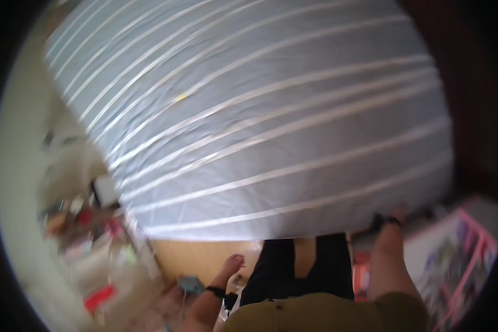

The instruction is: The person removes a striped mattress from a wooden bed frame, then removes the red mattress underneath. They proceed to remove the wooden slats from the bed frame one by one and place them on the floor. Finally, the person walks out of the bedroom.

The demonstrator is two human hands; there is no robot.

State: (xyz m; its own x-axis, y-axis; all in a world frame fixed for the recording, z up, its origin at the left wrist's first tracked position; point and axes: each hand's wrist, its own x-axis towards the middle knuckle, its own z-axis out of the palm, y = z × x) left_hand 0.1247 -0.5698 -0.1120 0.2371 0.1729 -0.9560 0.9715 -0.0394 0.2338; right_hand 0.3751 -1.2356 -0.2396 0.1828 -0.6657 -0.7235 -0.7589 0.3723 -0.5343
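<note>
A mattress in a grey-blue sheet with white stripes [271, 127] fills most of the view. My left hand [235, 264] hangs just off its near edge, over the wooden floor, with the fingers curled in and nothing visible in them. A black band circles that wrist. Near the mattress's close right corner is my right hand [399, 213], arm stretched forward, a dark band on its wrist too. Blur hides its fingers, and whether it touches the sheet I cannot tell. On the sheet lies a small yellow spot or scrap [181, 97].
Low on the left, blurred shelves or a table hold mixed items, among them a red object [99, 299]. A grey-blue object [190, 284] rests near the floor. At the right stands a pink-framed rack or box [476, 232] with assorted things. Wooden floor [188, 255] shows by my legs.
</note>
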